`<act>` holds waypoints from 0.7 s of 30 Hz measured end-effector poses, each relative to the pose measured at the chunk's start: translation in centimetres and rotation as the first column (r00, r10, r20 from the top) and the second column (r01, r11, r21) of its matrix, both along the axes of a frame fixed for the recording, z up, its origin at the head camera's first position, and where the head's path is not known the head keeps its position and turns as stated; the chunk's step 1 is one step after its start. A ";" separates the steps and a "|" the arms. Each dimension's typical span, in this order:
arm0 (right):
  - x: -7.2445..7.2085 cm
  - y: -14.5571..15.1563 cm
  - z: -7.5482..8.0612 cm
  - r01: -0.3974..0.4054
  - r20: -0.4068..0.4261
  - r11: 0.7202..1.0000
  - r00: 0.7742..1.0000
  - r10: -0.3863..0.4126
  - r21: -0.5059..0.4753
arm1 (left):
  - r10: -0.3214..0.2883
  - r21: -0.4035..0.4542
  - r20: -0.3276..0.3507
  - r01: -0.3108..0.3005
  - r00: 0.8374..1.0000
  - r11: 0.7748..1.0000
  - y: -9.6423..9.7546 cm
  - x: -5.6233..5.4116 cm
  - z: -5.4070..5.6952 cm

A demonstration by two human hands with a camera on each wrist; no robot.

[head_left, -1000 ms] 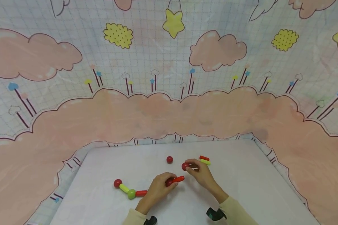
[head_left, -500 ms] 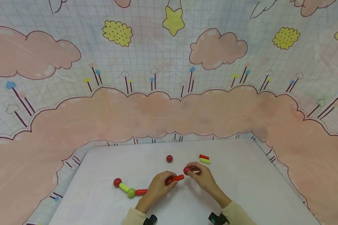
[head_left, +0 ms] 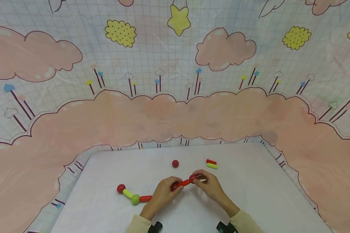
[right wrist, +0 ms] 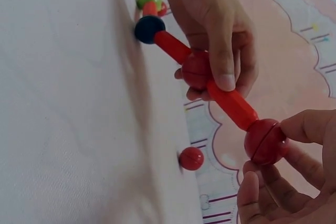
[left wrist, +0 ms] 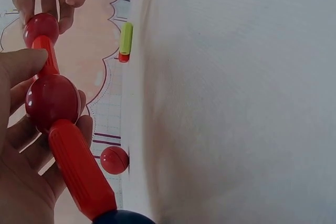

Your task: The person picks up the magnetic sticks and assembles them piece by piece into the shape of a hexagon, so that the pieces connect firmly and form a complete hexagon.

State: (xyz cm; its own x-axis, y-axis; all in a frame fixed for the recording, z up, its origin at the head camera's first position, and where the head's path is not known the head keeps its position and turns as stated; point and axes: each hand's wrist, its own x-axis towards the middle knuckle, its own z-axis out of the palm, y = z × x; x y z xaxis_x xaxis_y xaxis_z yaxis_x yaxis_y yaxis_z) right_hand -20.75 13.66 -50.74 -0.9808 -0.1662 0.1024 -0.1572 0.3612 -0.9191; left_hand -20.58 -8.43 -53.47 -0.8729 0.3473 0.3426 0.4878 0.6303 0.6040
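Note:
My left hand (head_left: 164,191) grips a red ball (left wrist: 52,103) in a chain of balls and rods, its thumb lying on the red rod (right wrist: 233,106) beyond it. That rod's far end meets a second red ball (right wrist: 266,142), which my right hand (head_left: 211,184) pinches between thumb and fingers. Behind my left hand the chain runs through another red rod (left wrist: 81,169), a dark blue ball (right wrist: 149,29), one more red rod (head_left: 145,198) and a green ball (head_left: 135,199). A yellow-green rod (head_left: 128,193) and a red ball (head_left: 121,188) form its left end.
A loose red ball (head_left: 175,163) lies on the white table (head_left: 265,194) beyond my hands. To its right, a short red rod (head_left: 211,161) and a yellow-green rod (head_left: 212,166) lie side by side. A cloud-patterned cloth (head_left: 180,119) surrounds the table.
My right hand has come down slightly toward the left hand. Its red ball, apart from the red rod's tip before, now meets it. The left hand has hardly moved.

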 end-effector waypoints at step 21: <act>-2.4 5.0 -0.1 0.158 -0.057 0.980 0.987 -0.152 0.120 | 0.001 -0.024 0.002 -0.001 1.000 1.000 0.1 -0.1 0.2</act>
